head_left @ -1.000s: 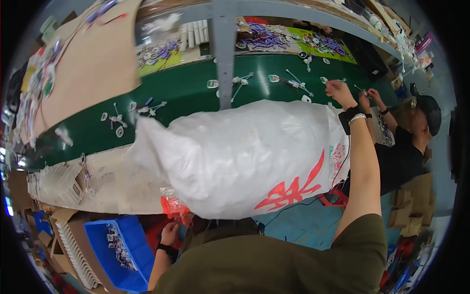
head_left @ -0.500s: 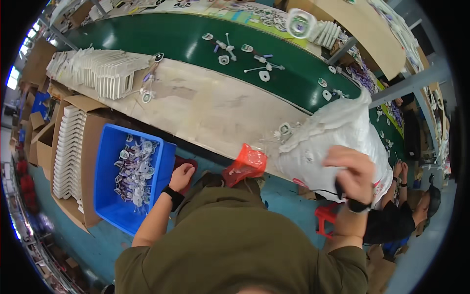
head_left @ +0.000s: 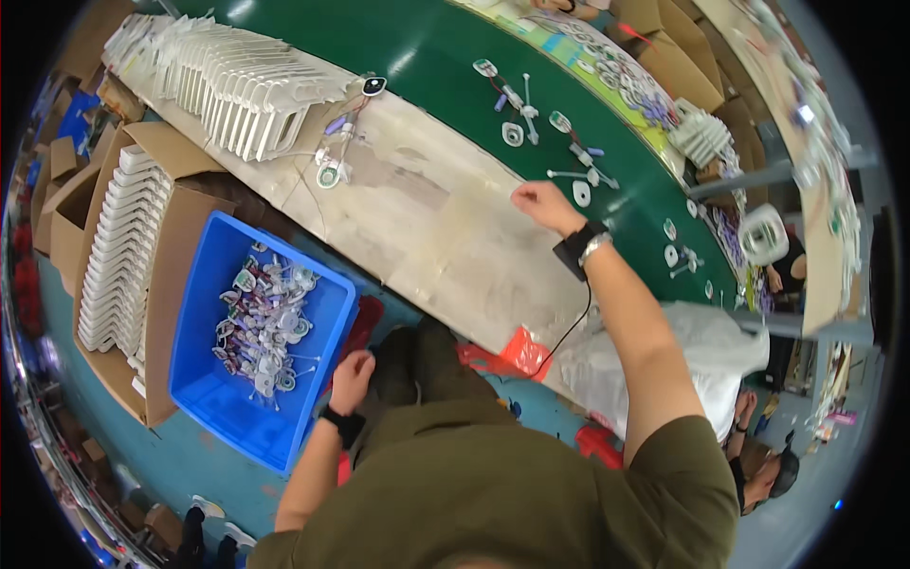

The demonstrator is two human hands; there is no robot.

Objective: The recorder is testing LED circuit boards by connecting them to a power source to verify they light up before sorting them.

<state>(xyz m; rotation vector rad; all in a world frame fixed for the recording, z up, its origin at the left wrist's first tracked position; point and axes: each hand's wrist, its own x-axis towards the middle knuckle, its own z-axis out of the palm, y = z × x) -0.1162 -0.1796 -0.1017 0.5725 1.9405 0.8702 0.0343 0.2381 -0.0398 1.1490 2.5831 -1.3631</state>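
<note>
My right hand (head_left: 545, 203) reaches over the pale bench top (head_left: 417, 204), close to the edge of the green conveyor belt (head_left: 417, 57). Its fingers are curled in, with nothing showing in them. A dark cord (head_left: 569, 332) hangs from the band on that wrist. Nearest to it on the belt lie small wired assemblies (head_left: 588, 166) with white discs and rods. My left hand (head_left: 352, 381) rests loosely closed beside the right rim of a blue bin (head_left: 284, 453), above my lap. Inside the bin is a heap of similar wired parts (head_left: 265, 327).
White frames (head_left: 246, 90) stand in a row at the bench's left end. A carton (head_left: 185, 275) of stacked white parts adjoins the bin. Red plastic (head_left: 526, 353) hangs over the front edge beside a white bag (head_left: 697, 356). A co-worker (head_left: 763, 474) sits at the right.
My right hand has moved from above the white bag to the far side of the bench, by the belt. My left hand stays beside the bin. The view has turned.
</note>
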